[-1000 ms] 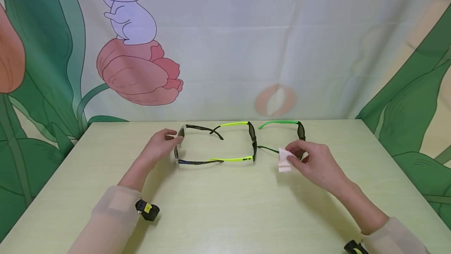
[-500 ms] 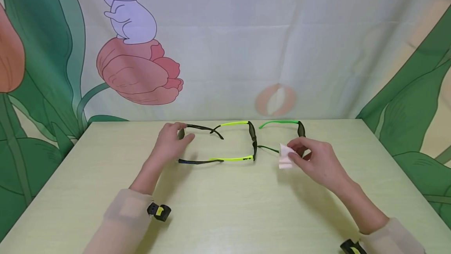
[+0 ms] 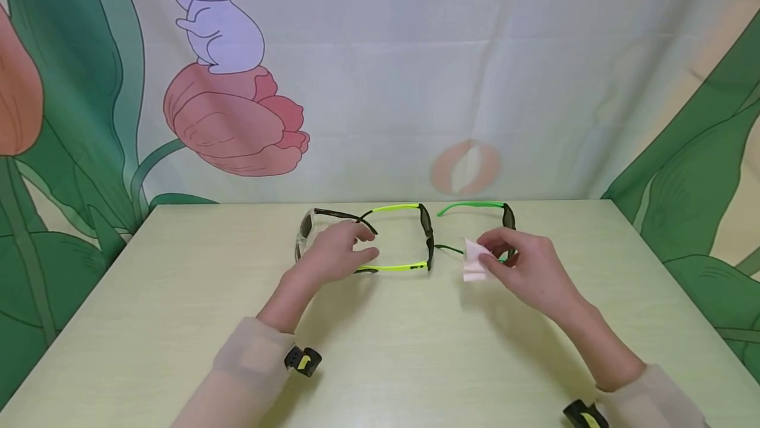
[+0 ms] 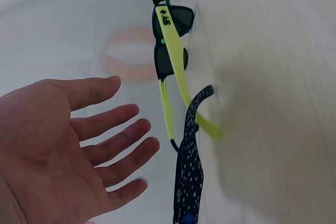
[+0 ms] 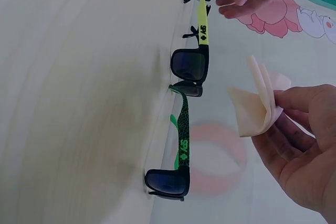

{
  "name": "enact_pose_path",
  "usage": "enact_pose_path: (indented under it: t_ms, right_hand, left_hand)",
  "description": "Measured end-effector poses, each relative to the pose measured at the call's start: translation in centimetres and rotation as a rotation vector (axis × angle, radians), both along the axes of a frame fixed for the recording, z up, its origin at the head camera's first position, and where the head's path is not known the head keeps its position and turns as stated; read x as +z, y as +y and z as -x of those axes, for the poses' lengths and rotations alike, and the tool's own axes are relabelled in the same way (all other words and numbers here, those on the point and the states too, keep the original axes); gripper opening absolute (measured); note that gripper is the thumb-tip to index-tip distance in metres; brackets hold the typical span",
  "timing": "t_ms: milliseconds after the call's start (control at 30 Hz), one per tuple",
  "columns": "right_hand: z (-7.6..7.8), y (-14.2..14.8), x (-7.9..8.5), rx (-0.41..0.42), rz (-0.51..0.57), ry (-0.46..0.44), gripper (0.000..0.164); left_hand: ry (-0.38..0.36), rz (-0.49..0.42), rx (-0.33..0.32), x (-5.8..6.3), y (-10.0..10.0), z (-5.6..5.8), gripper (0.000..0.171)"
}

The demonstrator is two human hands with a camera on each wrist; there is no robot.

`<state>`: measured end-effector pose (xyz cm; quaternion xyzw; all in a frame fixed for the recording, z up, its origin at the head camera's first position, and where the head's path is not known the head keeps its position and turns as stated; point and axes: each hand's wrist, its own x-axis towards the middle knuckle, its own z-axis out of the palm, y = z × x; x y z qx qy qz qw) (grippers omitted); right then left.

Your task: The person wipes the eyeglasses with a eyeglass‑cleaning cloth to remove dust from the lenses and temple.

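Note:
My left hand (image 3: 335, 253) hovers over the sunglasses with black speckled temples (image 4: 190, 177), its fingers spread and holding nothing. Those glasses have a clear-looking front (image 3: 304, 233) at the left of the row. In the middle lie the sunglasses with neon yellow temples (image 3: 394, 268), dark lenses facing right. My right hand (image 3: 531, 270) pinches a folded pale pink cloth (image 5: 257, 103) between thumb and fingers. Behind it are the sunglasses with green temples (image 5: 182, 135), partly covered by the hand in the head view. All three pairs have their temples unfolded.
The glasses stand along the back of a pale wooden table (image 3: 415, 355). A printed curtain (image 3: 380, 85) with flowers and a white animal hangs right behind the table's back edge. Small black cameras sit on the left wrist (image 3: 303, 361) and right wrist (image 3: 584, 413).
My left hand has left the front of the leftmost glasses and moved right, over their temples. The right hand and its cloth have shifted slightly left.

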<state>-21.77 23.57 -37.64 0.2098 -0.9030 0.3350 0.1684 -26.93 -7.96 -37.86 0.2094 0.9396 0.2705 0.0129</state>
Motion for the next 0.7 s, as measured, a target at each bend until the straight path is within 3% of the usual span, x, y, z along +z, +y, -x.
enact_pose_path:
  t_ms: [133,367,533,700]
  right_hand:
    - [0.0,-0.1,0.0,0.010,0.000,0.006,0.019]
    - [0.2,-0.2,-0.2,0.029,-0.001,0.007,0.019]
    - [0.1,-0.2,-0.2,0.026,-0.004,0.015,0.018]
    - [0.2,-0.3,-0.2,0.034,-0.005,0.006,0.018]
  left_hand:
    - [-0.012,0.037,-0.075,-0.8,1.5,0.2,0.031]
    - [-0.019,0.108,-0.101,-1.6,3.3,-0.1,0.033]
    - [0.045,0.155,-0.171,-2.4,4.3,-0.1,0.035]
    - [0.099,0.146,-0.222,-2.9,5.0,0.1,0.033]
